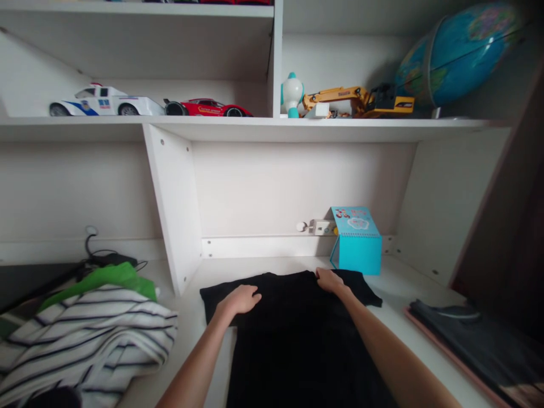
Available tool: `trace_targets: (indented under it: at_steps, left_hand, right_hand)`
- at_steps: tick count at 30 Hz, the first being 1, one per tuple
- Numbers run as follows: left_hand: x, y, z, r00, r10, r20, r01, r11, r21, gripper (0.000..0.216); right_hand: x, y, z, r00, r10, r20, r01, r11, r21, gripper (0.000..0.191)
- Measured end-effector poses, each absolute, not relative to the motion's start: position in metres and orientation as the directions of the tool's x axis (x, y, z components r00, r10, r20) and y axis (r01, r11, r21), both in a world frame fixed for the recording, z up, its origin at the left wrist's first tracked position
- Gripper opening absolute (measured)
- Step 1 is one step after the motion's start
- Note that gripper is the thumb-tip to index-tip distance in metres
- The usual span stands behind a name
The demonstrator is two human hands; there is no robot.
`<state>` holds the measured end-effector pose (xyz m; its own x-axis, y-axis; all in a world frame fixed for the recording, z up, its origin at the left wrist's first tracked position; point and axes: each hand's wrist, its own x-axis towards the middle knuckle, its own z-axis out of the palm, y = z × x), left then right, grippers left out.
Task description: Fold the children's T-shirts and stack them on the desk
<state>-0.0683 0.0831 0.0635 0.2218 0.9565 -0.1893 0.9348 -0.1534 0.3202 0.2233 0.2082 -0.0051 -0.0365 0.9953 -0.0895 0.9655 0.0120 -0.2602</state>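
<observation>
A black T-shirt (293, 334) lies spread flat on the white desk (395, 289), its collar end pointing away from me. My left hand (240, 300) rests palm down on the shirt's left shoulder area, fingers curled against the cloth. My right hand (329, 280) is at the far edge near the collar, with the fingers pinched on the fabric there. Both forearms reach in from the bottom of the view over the shirt.
A striped white shirt (85, 340) and a green garment (106, 277) are piled at the left. A blue box (357, 241) stands behind the shirt. A dark tray (480, 345) lies at the right. The shelf above holds toy cars (106, 102), a toy excavator (361, 101) and a globe (459, 54).
</observation>
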Motion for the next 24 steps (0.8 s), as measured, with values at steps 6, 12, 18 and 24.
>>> trace_targets:
  at_steps: [6, 12, 18, 24]
  left_hand:
    - [-0.072, 0.117, 0.011, 0.047, 0.997, -0.064, 0.981, -0.034, 0.193, 0.063]
    - [-0.062, 0.123, 0.005, 0.025, 0.985, 0.169, 0.992, -0.045, 0.117, 0.063]
    - [-0.052, 0.116, -0.002, 0.199, 0.979, 0.032, 0.966, -0.201, 0.164, 0.07]
    - [-0.057, 0.117, -0.016, 0.174, 0.985, 0.018, 0.97, -0.174, 0.171, 0.073]
  right_hand:
    - [0.222, 0.214, 0.001, 0.046, 0.996, 0.075, 0.958, -0.023, -0.285, 0.035]
    - [0.2, 0.195, -0.009, -0.032, 0.987, 0.158, 0.957, 0.076, -0.281, 0.047]
    - [0.196, 0.169, -0.03, -0.112, 0.992, 0.063, 0.956, 0.125, -0.267, 0.052]
    - [0.234, 0.119, -0.018, -0.113, 0.991, 0.065, 0.96, 0.126, -0.25, 0.061]
